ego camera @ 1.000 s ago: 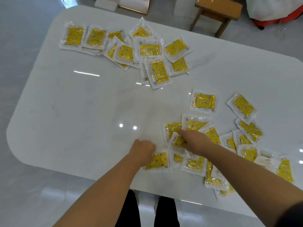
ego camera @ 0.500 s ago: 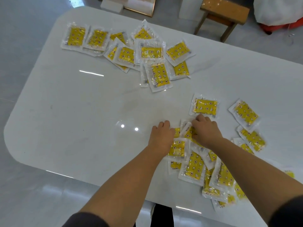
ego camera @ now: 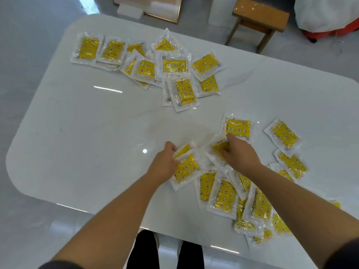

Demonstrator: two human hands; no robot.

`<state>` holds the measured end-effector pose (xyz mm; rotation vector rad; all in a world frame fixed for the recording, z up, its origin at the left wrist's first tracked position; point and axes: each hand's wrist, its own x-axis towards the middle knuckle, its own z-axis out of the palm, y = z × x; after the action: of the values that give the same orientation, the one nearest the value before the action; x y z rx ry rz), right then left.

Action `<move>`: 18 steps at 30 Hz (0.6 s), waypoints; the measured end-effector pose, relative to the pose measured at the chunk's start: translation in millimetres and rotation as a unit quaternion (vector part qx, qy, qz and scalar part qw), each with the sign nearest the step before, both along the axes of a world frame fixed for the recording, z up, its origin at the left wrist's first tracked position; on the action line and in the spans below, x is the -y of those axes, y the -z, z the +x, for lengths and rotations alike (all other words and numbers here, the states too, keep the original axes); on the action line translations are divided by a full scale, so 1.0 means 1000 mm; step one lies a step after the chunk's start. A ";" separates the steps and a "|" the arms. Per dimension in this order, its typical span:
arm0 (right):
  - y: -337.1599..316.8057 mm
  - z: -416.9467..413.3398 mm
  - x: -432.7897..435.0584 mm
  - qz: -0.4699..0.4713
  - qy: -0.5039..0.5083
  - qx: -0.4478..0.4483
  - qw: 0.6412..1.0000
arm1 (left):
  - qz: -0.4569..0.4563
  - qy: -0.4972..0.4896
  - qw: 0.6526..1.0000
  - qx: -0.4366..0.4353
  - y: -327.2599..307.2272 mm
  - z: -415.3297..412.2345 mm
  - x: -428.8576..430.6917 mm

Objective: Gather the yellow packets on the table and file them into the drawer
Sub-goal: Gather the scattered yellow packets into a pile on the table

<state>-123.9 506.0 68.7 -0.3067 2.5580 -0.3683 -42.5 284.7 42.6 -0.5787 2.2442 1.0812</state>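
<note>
1. Head view, the hold: the left hand (ego camera: 165, 164) has its fingers curled round the left edge of a yellow packet (ego camera: 185, 168), with what looks like another tucked behind it. The right hand (ego camera: 240, 154) pinches a second packet (ego camera: 219, 148) between bent fingers and thumb. Both packets sit just beside each other, right of the table's middle.
2. What the next reach turns on: the loose heap (ego camera: 225, 195) lies closer to the table's near edge than either hand, partly under the right forearm, so the right hand is nearer. Its packets mostly point from near edge to far edge, slightly tilted.
3. A lone packet (ego camera: 237, 127) lies just past the right fingertips, its long side running across the table.
4. The far cluster (ego camera: 182, 90) is spread over the table's far end, well apart from both hands.
5. The table (ego camera: 87, 142) is white and glossy; the clear wrappers will probably slide on it.
6. Beyond the table's far end stand a wooden stool (ego camera: 260, 14) and a framed board (ego camera: 161, 8). No drawer is in view.
</note>
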 end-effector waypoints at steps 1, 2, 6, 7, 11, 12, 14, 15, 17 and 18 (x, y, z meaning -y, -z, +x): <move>-0.002 0.000 0.001 -0.025 0.026 0.000 0.999 | 0.016 -0.028 0.999 0.024 0.001 0.001 0.006; -0.004 0.000 0.002 -0.057 0.062 0.005 0.996 | 0.026 -0.038 0.998 0.047 0.002 0.003 0.011; -0.009 -0.001 0.004 -0.174 0.202 0.065 0.962 | 0.040 -0.059 0.994 0.084 0.005 0.007 0.014; -0.008 0.000 0.003 -0.180 0.214 0.076 0.957 | 0.046 -0.077 0.992 0.086 0.004 0.007 0.011; -0.003 0.002 -0.009 -0.211 0.292 0.118 0.925 | -0.024 -0.061 0.994 0.092 0.003 0.002 -0.006; -0.003 0.002 -0.012 -0.231 0.323 0.135 0.908 | -0.039 -0.034 0.994 0.095 0.004 0.001 -0.010; -0.002 0.003 -0.021 -0.275 0.387 0.165 0.865 | -0.032 -0.018 0.995 0.090 0.005 -0.001 -0.013; -0.003 0.002 -0.025 -0.292 0.415 0.178 0.843 | -0.015 -0.036 0.996 0.084 0.005 -0.002 -0.012; -0.004 0.000 -0.033 -0.318 0.461 0.206 0.802 | 0.021 -0.109 0.992 0.061 0.002 -0.003 -0.010; -0.004 -0.002 -0.036 -0.327 0.481 0.222 0.783 | 0.032 -0.144 0.988 0.046 -0.002 -0.005 -0.009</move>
<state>-126.4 542.2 72.6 0.8162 1.8246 -1.4996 -47.5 293.9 44.3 -0.9270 2.0808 1.2347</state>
